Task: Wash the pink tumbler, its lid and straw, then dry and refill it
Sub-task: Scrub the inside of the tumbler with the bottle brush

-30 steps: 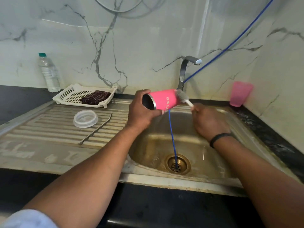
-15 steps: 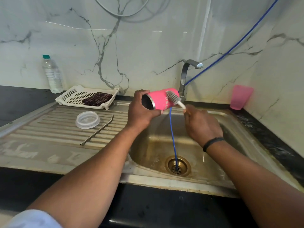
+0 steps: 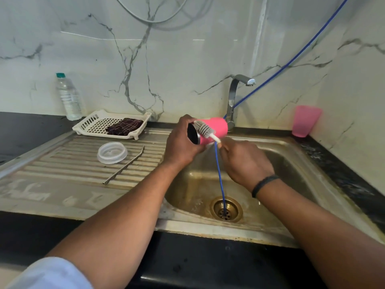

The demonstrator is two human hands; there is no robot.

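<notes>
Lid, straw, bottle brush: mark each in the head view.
lid (image 3: 112, 152), head view: centre of the clear disc lying on the drainboard.
straw (image 3: 125, 166), head view: middle of the metal shaft, beside the lid.
bottle brush (image 3: 205, 129), head view: bristle head, against the pink tumbler's side.

- A second ago my brush (image 3: 205, 130) worked the base end of the pink tumbler (image 3: 216, 127); now its bristles lie across the side near the open rim, toward 9 o'clock.
- My right hand (image 3: 245, 161) has drawn in toward 9 o'clock, nearer my left hand (image 3: 182, 142).
</notes>
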